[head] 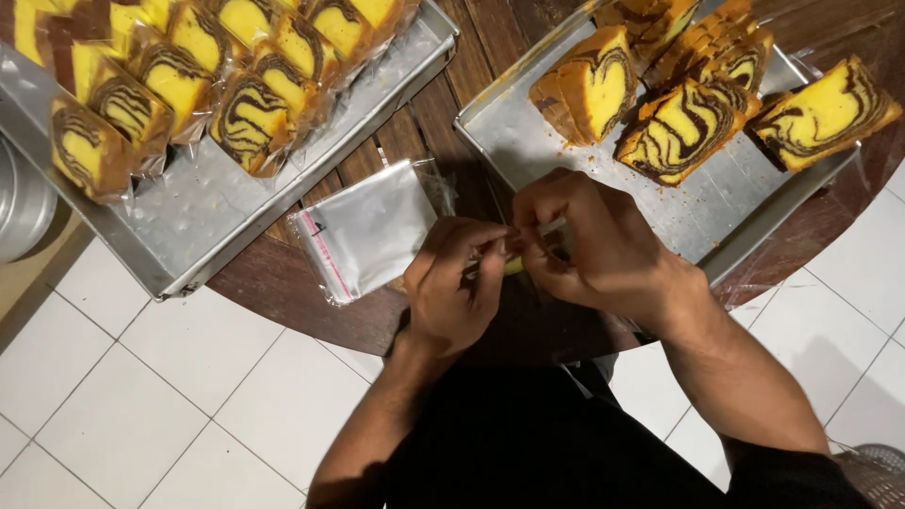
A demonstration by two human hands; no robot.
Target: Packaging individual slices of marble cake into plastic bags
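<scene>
Dark wood, the round table [311, 292] carries two metal trays: the left tray [189, 236] with wrapped marble cake slices [250, 118], the right tray [528, 141] with bare slices [679, 127]. A stack of clear bags [368, 231] lies between them. The left hand [452, 283] and right hand [589, 245] meet at the table's edge, fingers pinched together on a small clear wrapper [528, 247], its contents mostly hidden. Sealing it neatly likely means keeping the flap taut and straight.
</scene>
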